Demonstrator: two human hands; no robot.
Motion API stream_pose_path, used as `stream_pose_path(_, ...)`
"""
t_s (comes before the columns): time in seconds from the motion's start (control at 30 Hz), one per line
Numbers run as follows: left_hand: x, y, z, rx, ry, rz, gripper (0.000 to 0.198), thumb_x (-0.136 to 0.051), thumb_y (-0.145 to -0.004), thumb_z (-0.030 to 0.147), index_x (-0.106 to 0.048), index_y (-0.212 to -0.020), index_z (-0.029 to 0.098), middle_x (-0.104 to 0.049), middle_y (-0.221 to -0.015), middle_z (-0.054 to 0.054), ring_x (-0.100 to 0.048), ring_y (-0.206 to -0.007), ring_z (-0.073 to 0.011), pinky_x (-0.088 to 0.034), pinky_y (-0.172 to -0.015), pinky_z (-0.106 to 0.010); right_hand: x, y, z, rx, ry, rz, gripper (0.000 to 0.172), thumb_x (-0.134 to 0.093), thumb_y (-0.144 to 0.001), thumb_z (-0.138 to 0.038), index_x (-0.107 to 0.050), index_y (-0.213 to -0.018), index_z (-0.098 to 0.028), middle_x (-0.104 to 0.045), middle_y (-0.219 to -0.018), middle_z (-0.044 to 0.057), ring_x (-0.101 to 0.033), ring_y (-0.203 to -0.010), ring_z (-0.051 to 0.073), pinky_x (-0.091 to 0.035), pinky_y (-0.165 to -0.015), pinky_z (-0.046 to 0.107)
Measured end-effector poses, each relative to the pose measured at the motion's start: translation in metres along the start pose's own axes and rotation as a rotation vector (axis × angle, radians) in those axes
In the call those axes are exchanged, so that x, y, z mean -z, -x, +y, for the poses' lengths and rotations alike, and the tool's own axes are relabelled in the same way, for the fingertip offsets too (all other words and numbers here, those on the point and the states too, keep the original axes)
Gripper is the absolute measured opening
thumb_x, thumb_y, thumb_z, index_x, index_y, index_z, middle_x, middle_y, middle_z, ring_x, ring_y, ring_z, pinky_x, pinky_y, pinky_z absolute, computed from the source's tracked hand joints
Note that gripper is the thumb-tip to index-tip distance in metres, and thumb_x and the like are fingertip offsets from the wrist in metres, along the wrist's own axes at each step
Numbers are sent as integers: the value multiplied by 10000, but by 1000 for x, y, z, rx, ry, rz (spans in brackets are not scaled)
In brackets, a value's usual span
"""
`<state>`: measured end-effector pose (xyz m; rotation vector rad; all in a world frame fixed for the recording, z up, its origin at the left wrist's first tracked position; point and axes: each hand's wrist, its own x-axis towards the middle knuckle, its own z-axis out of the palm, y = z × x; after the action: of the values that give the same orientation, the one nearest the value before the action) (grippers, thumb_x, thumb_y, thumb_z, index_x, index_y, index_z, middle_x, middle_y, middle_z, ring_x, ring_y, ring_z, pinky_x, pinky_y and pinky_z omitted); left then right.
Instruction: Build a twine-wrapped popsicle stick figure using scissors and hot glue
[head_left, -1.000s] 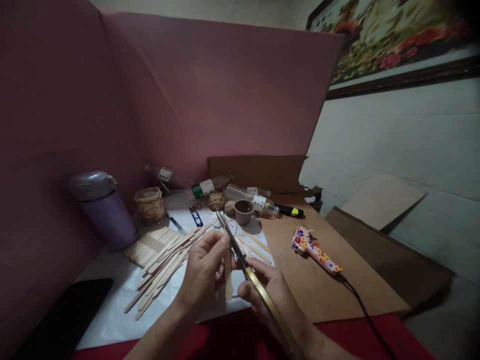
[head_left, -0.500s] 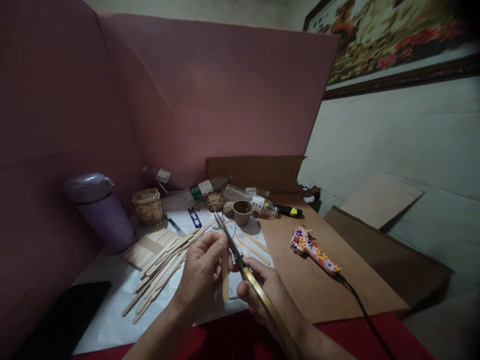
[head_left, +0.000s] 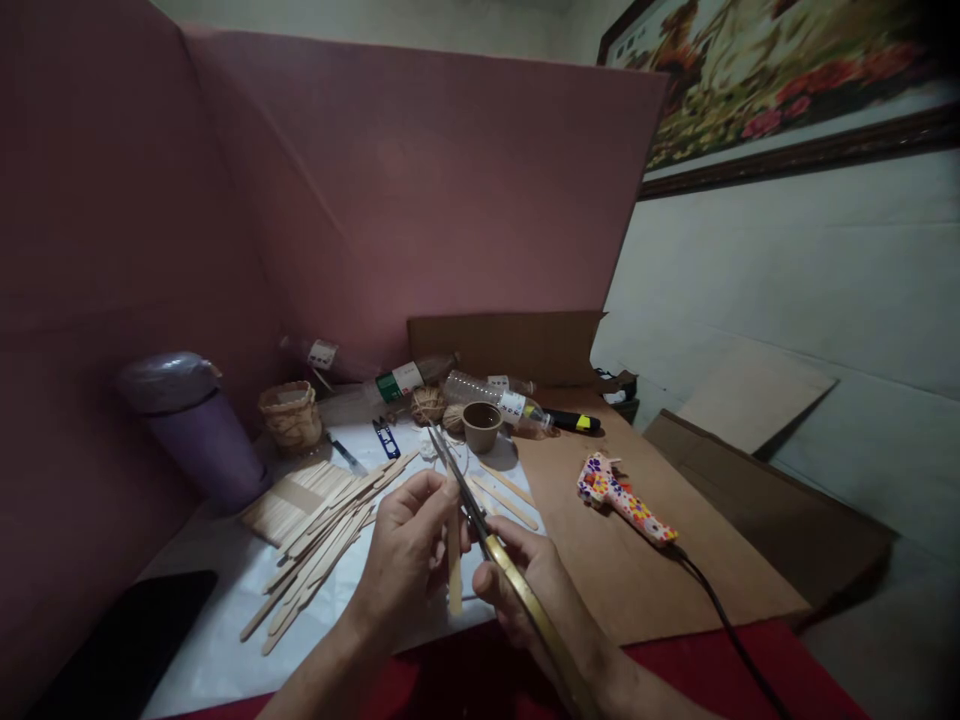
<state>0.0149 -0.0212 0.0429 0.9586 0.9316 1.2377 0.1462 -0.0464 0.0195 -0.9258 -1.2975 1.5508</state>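
Note:
My left hand [head_left: 411,535] pinches a wooden craft stick [head_left: 454,570] between thumb and fingers, the stick's lower end pointing toward me. In my right hand [head_left: 536,580] is a pair of scissors [head_left: 517,580] with yellow-gold handles, closed round by thumb and fingers. The scissor blades point away from me and lie close against the stick's upper part. Whether they have cut into it I cannot tell. Loose craft sticks [head_left: 330,555] are heaped left of my left hand, beside a banded bundle of sticks [head_left: 289,505]. A few more sticks [head_left: 514,490] lie beyond my right hand.
A flowered glue gun [head_left: 626,500] with a black cord rests on cardboard [head_left: 720,590] at right. Farther back are a small brown cup [head_left: 482,428], twine balls [head_left: 427,404], plastic bottles [head_left: 491,395] and a woven basket [head_left: 291,415]. A purple tumbler [head_left: 206,440] stands left.
The view has shifted slightly, so the surroundings sit a little farther left. Both hands keep nearly the same pose, with the stick and scissors still held.

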Motion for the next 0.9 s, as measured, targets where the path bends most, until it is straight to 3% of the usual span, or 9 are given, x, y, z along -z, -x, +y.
stream_pose_path(0.33,2,0,-2,1,-3,27,298,-641,-782,416,-510,-664,176,-544,-471,30,-394,-347,-53,-270,-350,-151,-1,-5,10,17,8,18,648,-754,-544,-673,-592,-896,-154,-327,-481,-100,-262,-403,44,-214,-362,180)
stream_pose_path(0.47,4,-1,6,-31,0,84,294,-682,-735,384,-504,-633,173,-542,-449,25,-417,-362,-65,-284,-358,-155,4,-9,5,73,84,106,660,-713,-582,-694,-624,-923,-136,-392,-517,-71,-343,-441,75,-270,-386,198)
stream_pose_path(0.63,15,-6,22,-114,7,252,293,-753,-644,388,-576,-680,157,-539,-457,41,-406,-355,-50,-267,-335,-139,26,-21,-6,98,438,267,493,-739,-685,-480,-621,-1014,-133,-641,-793,46,-591,-721,184,-459,-635,276)
stream_pose_path(0.8,30,-18,32,-210,-55,373,302,-765,-617,374,-629,-749,139,-543,-442,37,-373,-327,-42,-203,-312,-139,40,-25,-7,-31,938,348,272,-639,-752,-252,-588,-999,-150,-694,-895,108,-638,-805,223,-442,-666,291)
stream_pose_path(0.9,40,-26,33,-248,-100,433,290,-752,-607,363,-624,-746,143,-539,-449,41,-403,-350,-52,-253,-337,-147,38,-25,-5,-55,1174,342,249,-542,-764,-149,-576,-1010,-134,-696,-924,141,-653,-831,236,-436,-667,294)
